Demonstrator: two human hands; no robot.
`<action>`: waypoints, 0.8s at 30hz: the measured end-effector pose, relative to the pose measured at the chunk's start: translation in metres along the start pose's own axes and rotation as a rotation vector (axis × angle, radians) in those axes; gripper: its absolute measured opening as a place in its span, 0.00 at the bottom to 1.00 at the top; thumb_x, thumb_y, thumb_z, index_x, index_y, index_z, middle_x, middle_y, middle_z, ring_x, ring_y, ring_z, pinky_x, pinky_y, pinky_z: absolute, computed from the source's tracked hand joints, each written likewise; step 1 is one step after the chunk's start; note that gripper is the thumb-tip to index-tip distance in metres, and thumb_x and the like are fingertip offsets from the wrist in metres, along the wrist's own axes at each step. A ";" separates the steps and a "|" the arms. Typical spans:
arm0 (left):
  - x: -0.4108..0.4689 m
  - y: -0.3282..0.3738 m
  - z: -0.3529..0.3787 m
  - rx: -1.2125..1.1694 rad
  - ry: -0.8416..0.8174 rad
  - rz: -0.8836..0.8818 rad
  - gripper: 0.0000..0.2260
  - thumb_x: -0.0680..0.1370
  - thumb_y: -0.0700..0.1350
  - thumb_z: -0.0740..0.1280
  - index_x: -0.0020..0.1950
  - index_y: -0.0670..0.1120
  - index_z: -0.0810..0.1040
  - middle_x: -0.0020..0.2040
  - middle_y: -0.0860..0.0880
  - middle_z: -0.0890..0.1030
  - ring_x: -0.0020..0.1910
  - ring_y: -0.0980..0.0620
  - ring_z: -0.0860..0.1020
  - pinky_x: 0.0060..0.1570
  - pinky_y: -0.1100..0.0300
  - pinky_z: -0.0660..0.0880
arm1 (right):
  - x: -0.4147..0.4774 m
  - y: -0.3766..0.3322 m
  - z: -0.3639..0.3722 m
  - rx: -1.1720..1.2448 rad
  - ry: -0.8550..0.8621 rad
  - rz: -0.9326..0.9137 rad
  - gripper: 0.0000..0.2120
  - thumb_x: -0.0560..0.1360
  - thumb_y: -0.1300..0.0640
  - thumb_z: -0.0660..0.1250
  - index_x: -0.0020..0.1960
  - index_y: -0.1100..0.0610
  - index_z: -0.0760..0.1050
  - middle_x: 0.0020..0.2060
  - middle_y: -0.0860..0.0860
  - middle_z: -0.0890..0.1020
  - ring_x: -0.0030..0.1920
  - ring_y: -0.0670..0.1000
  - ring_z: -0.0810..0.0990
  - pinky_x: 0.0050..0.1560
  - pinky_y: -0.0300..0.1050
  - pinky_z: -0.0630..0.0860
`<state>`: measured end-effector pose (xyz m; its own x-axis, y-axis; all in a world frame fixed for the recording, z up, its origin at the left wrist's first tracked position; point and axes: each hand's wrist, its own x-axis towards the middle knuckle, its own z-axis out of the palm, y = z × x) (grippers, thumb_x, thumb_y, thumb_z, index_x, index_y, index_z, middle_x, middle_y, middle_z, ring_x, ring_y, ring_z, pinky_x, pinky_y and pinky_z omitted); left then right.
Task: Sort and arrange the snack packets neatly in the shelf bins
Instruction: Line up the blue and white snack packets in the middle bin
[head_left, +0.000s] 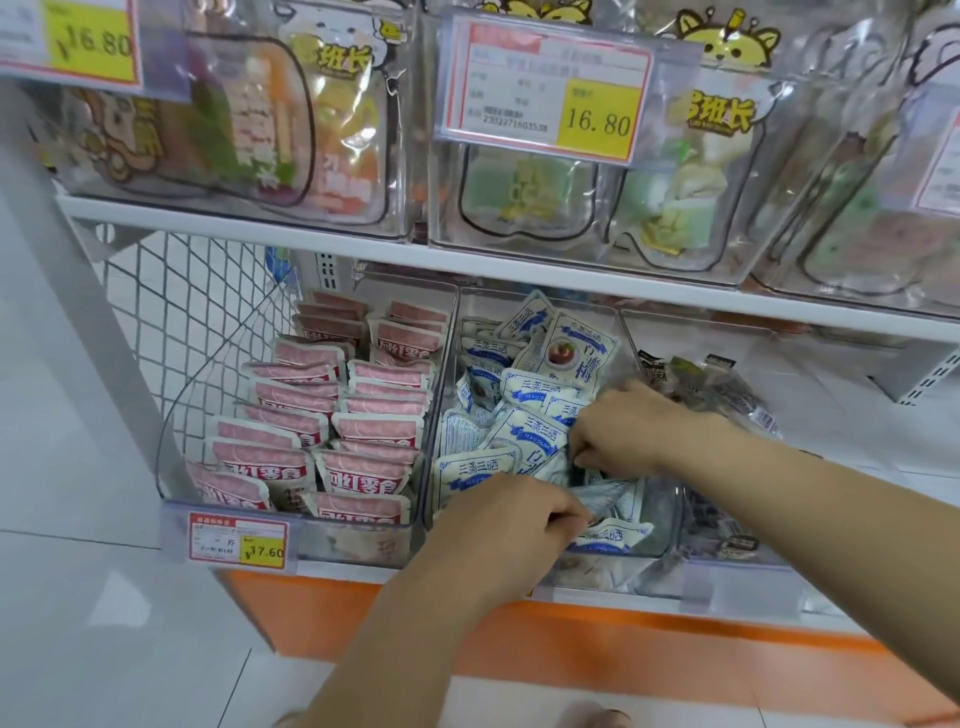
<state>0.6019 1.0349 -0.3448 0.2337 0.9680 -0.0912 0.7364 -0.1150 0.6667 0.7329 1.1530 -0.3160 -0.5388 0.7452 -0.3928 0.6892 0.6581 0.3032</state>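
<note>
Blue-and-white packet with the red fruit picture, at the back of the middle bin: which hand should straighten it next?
Probably the right hand: it lies nearest that blue-and-white packet, while the left hand pinches a silvery packet at the clear plastic bin's front.

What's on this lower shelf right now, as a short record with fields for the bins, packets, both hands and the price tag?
left bin: pink packets in tidy overlapping rows
middle bin: blue-and-white packets, jumbled
right bin: dark packets, loose pile
left hand: pinches one of the blue-and-white packets near the middle bin's front
right hand: fingers curled on blue-and-white packets farther back in the same bin
price tag: 17.60, on the left bin's front
</note>
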 end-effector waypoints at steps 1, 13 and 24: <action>0.000 0.000 0.000 -0.002 0.006 0.005 0.11 0.79 0.52 0.61 0.58 0.57 0.79 0.50 0.56 0.82 0.44 0.57 0.79 0.47 0.61 0.75 | 0.003 -0.002 0.002 -0.028 0.006 0.023 0.10 0.77 0.49 0.61 0.52 0.50 0.80 0.48 0.48 0.82 0.52 0.53 0.76 0.62 0.52 0.63; 0.001 0.003 0.005 0.091 0.146 -0.007 0.13 0.79 0.57 0.57 0.60 0.56 0.75 0.53 0.54 0.80 0.52 0.52 0.77 0.50 0.57 0.74 | -0.034 0.011 0.001 0.503 0.469 0.187 0.11 0.68 0.61 0.69 0.41 0.44 0.75 0.31 0.42 0.77 0.35 0.45 0.76 0.47 0.43 0.73; 0.021 0.003 0.014 0.269 0.213 -0.039 0.15 0.81 0.44 0.57 0.66 0.57 0.70 0.55 0.51 0.79 0.51 0.49 0.78 0.45 0.56 0.74 | -0.072 0.012 0.019 0.876 0.933 0.209 0.19 0.71 0.64 0.71 0.61 0.54 0.76 0.34 0.42 0.75 0.35 0.38 0.74 0.38 0.27 0.69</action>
<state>0.6178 1.0518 -0.3553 0.0856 0.9943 0.0629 0.8897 -0.1047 0.4443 0.7897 1.1052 -0.3001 -0.2709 0.8511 0.4497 0.6952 0.4961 -0.5201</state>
